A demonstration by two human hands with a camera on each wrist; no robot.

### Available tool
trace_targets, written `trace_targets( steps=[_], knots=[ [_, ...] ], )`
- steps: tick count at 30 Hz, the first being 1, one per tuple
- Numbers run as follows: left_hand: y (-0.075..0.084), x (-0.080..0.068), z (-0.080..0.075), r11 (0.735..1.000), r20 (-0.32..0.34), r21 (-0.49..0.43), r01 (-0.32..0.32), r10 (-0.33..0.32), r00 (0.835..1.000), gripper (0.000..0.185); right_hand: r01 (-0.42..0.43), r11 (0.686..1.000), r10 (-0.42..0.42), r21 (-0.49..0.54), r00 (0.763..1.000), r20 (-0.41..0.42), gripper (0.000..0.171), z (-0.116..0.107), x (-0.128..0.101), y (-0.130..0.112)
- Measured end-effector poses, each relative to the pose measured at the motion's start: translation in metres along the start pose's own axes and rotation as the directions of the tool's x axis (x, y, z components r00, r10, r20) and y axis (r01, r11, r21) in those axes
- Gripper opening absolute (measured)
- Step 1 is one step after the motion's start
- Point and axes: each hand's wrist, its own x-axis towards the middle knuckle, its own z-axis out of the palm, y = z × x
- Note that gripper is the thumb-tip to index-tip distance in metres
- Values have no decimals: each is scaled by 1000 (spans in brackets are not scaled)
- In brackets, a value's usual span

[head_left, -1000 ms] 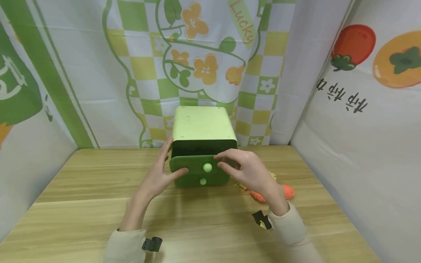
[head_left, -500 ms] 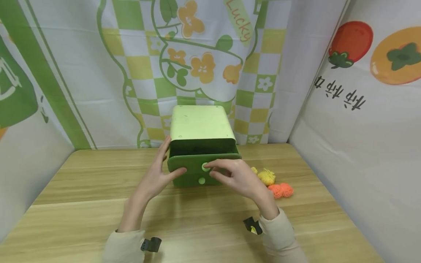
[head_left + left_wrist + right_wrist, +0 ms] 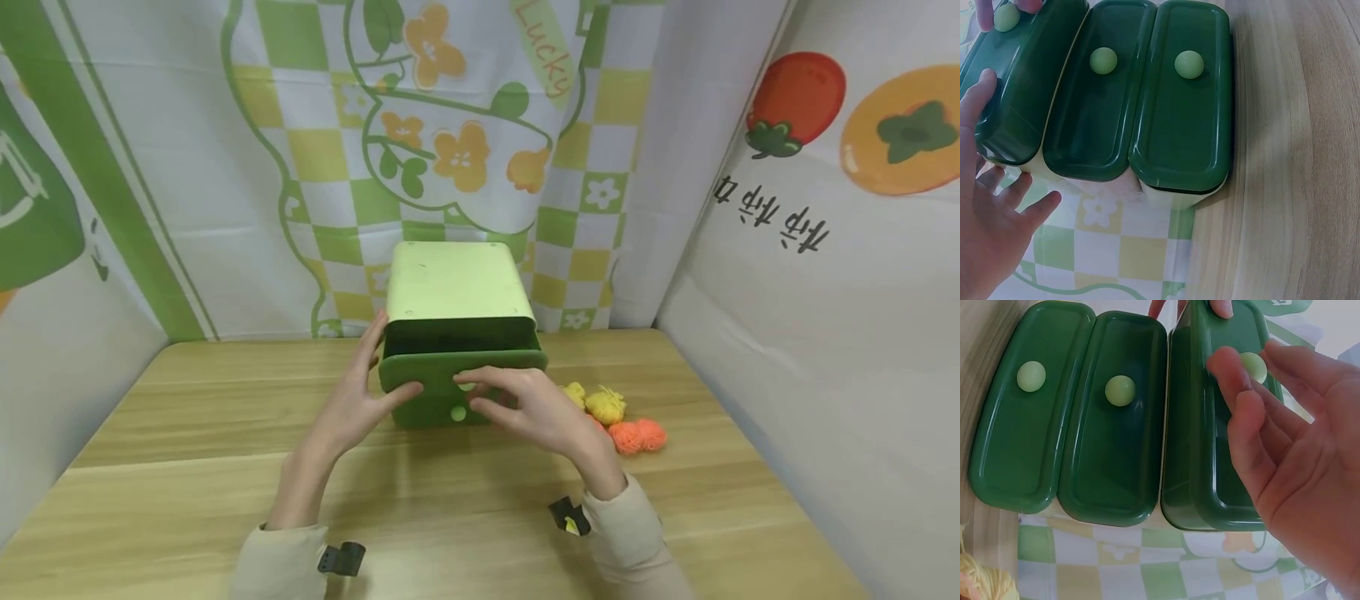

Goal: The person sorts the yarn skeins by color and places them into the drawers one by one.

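Cabinet (image 3: pixel 456 283): pale green shell, three dark green drawers, centre frame on the worktop (image 3: pixel 187 467).
Top drawer (image 3: pixel 461 373): pulled out.
Left hand (image 3: pixel 352 408): fingers straight, pressing the drawer's side.
Right hand (image 3: pixel 528 408): fingertips seemingly pinching the knob (image 3: pixel 1252 367).

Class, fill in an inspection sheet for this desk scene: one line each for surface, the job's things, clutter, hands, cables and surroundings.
Surface: wooden table, light grain.
Job's things: green drawer cabinet with three drawers; top drawer pulled out a little, the two below it shut.
Clutter: yellow yarn pompom and orange yarn pompom on the table, right of the cabinet.
Hands: left hand steadies the cabinet's left side, thumb on the top drawer's front; right hand has its fingers at the top drawer's knob.
Cables: nothing seen.
Surroundings: printed cloth backdrop behind, cloth panels at both sides.
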Motion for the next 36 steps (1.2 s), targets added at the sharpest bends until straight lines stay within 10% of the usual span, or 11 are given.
trace_targets(
  steps=[36],
  knots=[
    [0,1,1,999,-36,32,-24,25,999,88,25,998,-35,-63,985,-167,43,18,10,10]
  ],
)
